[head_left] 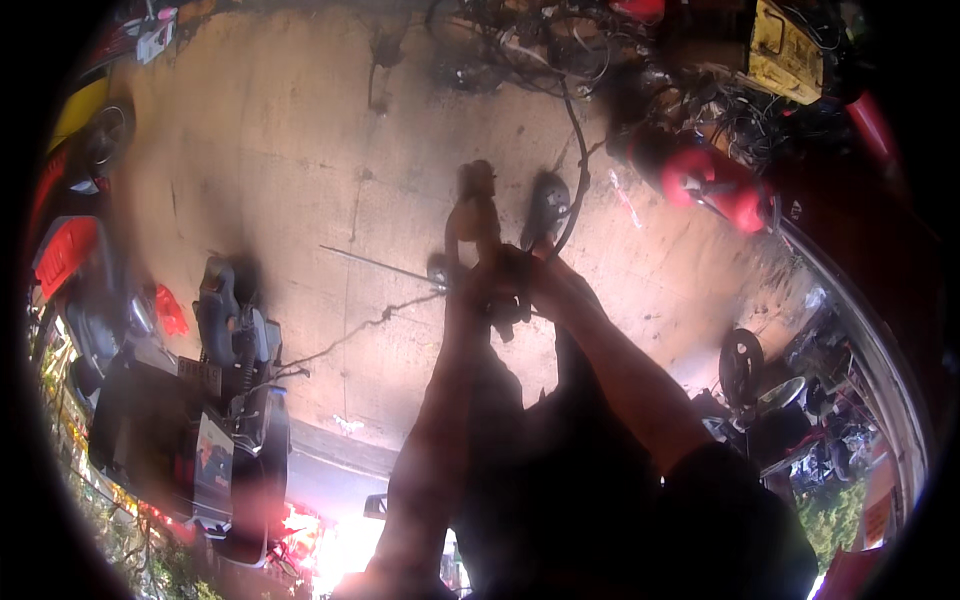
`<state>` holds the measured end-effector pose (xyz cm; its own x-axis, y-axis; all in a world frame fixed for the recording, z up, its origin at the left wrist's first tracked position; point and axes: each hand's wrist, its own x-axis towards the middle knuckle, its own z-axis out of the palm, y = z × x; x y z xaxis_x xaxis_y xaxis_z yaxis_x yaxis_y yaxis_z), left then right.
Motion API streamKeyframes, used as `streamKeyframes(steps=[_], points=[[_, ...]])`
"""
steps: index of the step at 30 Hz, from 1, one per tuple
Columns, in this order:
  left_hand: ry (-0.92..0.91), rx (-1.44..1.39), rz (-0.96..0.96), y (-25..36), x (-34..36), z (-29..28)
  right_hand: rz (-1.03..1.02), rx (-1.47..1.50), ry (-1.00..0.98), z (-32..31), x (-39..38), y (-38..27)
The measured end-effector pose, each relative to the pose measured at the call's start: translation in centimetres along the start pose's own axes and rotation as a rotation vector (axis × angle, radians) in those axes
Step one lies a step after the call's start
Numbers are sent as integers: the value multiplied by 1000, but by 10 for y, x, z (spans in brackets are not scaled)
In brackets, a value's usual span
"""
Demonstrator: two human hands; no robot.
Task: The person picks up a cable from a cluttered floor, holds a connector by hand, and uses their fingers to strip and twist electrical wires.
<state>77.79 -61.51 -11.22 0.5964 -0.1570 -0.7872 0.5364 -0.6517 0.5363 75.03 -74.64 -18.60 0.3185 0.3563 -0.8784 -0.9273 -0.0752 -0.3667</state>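
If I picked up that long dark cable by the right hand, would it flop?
Probably bendy but a bit springy: the dark cable curves smoothly toward the right hand. It might snag, since a branch sticks out. It's unlikely to roll, being long and bent.

2 hands (541, 283) and 1 yellow box (787, 55) show.

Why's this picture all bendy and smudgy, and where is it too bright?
Head view: the fisheye bends things near the black rim; white glare bursts at lower left; the left hand and right hand look dark and blurred against the paler floor.
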Motion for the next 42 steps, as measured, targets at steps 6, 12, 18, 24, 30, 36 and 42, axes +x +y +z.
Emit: streamKeyframes(steps=[6, 12, 18, 24, 30, 36, 42], points=[[301, 1038, 365, -26, -12, 16, -164, 290, -27, 28, 0, 0], [827, -518, -321, -23, -43, 3, -182, 291, 21, 26, 1, -23], [347, -613, -206, -30, -66, 7, -280, 467, 246, 40, -2, -37], [688, -373, -126, -29, -27, 79, -302, 263, 232, 43, -7, -35], [446, -736, -177, -25, -33, 61, -327, 134, 250, 23, 26, -10], [330, 405, 453, -31, -28, -3, -584, -649, 125, 10, 17, -8], [233, 53, 213, -52, 12, -68, -639, -1436, 85, -8, -72, 31]])
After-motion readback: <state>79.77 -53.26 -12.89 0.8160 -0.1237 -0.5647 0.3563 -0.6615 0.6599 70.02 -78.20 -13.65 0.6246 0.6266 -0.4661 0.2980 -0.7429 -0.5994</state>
